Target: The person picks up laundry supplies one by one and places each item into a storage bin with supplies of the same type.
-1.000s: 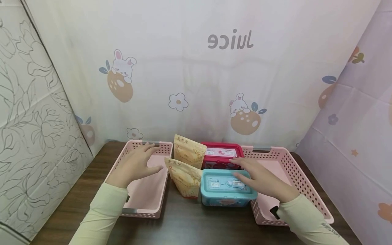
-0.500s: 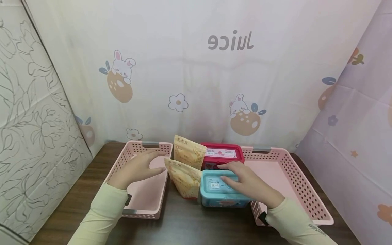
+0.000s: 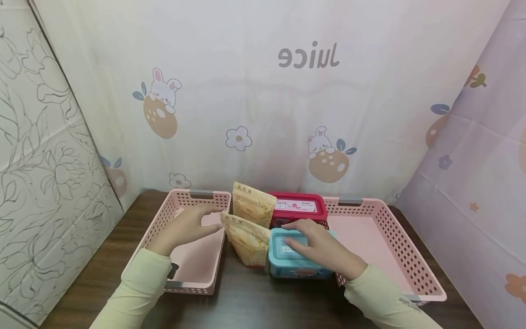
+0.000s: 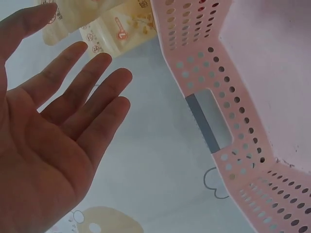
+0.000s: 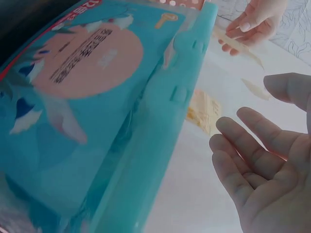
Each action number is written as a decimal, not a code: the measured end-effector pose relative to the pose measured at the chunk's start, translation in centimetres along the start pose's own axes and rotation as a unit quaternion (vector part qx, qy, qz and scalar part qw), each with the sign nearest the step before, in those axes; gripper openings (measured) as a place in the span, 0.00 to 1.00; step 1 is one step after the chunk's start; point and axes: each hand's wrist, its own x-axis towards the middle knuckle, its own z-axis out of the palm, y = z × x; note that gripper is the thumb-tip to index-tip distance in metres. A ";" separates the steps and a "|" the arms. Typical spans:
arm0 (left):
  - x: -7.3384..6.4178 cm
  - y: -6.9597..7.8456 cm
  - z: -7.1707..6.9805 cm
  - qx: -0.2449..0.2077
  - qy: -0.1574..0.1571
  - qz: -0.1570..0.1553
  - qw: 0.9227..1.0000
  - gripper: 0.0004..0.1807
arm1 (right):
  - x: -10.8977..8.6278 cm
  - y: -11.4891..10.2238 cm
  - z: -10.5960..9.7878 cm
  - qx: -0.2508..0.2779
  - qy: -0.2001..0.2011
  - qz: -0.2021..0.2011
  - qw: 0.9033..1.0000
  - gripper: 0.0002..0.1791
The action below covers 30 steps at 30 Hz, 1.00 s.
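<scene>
My left hand (image 3: 186, 230) hovers over the left pink basket (image 3: 195, 260), fingertips right by the top edge of the front yellow pouch (image 3: 248, 242). Its fingers are extended and hold nothing, as the left wrist view shows. Behind that pouch stands a second yellow pouch (image 3: 254, 203). Over the turquoise lidded box (image 3: 302, 267) my right hand (image 3: 322, 246) is held with fingers loosely stretched, covering part of its lid. In the right wrist view the box's printed side (image 5: 73, 97) fills the left, apart from the relaxed right hand (image 5: 265, 170). A red lidded box (image 3: 302, 205) sits behind.
On the right stands another pink basket (image 3: 361, 233) with perforated walls, close beside the boxes. Both baskets rest on a dark wooden table (image 3: 246, 306). A printed curtain (image 3: 263, 91) hangs right behind the table.
My right hand has moved left across the turquoise box's lid. The left hand has shifted slightly right toward the pouches. Boxes, pouches and baskets stay where they were.
</scene>
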 end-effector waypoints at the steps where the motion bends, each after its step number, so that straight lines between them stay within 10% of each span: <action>1: 0.0 0.0 0.1 -0.005 0.000 -0.001 1.000 0.25 | 0.1 -0.1 0.1 0.002 0.000 -0.001 1.000 0.21; 12: 0.6 -0.2 0.5 -0.074 -0.022 -0.032 0.996 0.20 | 0.8 -0.9 1.0 0.021 -0.013 0.003 1.000 0.19; 30: 1.6 -0.3 0.9 -0.060 -0.043 -0.048 0.996 0.10 | 2.3 -1.7 2.4 0.038 -0.015 0.000 0.999 0.16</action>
